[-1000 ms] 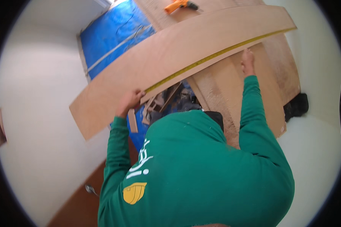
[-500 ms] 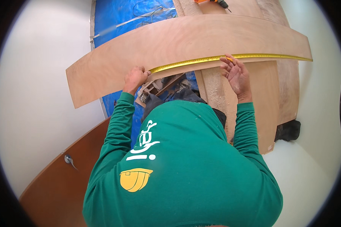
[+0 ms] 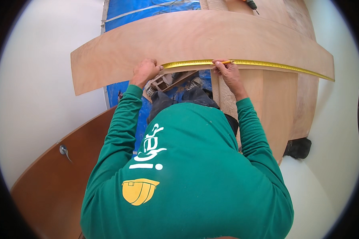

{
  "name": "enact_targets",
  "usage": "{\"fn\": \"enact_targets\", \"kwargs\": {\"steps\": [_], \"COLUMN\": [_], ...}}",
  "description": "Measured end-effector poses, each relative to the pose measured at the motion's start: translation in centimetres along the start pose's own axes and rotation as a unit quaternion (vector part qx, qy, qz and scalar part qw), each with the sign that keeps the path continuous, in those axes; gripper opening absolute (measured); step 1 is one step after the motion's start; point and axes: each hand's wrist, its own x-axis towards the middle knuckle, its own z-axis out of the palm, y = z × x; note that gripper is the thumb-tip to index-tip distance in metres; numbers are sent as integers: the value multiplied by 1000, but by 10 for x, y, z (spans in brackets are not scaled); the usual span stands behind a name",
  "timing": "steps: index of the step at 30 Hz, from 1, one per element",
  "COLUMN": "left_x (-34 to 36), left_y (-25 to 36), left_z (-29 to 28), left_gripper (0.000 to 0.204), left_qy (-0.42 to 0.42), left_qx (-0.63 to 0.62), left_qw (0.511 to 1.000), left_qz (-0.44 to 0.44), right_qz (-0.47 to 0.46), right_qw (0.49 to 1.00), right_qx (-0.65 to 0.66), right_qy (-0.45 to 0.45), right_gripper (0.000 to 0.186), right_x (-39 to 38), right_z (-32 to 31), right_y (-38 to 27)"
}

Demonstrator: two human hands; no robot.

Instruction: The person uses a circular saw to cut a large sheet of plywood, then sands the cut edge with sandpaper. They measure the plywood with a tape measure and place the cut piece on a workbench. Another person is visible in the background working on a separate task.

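Note:
A long pale plywood board [image 3: 179, 38] lies crosswise in front of me. Along its near edge stretches a yellow tape measure [image 3: 275, 64], its blade reaching to the board's right end. My left hand [image 3: 145, 73] is closed at the tape's left end, by the near edge; whether the case or the bare blade is inside the fist is hidden. Farther right, my right hand [image 3: 230, 77] pinches a yellow pencil [image 3: 227, 61]. The pencil lies over the tape, pointing right, with my fingers at the board's edge.
More wooden sheets [image 3: 279, 95] lie beneath the board on the right. A drill [image 3: 251, 4] rests at the far side. Blue sheeting [image 3: 147, 10] covers the floor. A brown door [image 3: 68, 187] with a metal handle [image 3: 64, 150] stands at left; a black object [image 3: 298, 148] sits at right.
My right hand has moved left along the tape and turned from palm-up to a writing grip, bringing the pencil onto the tape. My left hand stays at the tape's left end.

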Motion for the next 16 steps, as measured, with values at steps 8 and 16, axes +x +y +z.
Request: {"fn": "enact_targets", "kwargs": {"steps": [8, 16], "left_x": [-4, -2], "left_y": [4, 4], "left_z": [-2, -5], "left_gripper": [40, 43], "left_qy": [-21, -51], "left_qx": [1, -29], "left_qw": [1000, 998], "left_qz": [-22, -31], "right_qz": [-20, -27], "right_qw": [999, 999], "right_qx": [-14, -33], "right_qy": [-45, -5], "right_gripper": [22, 23], "right_x": [22, 23], "right_z": [23, 15], "right_y": [10, 16]}}
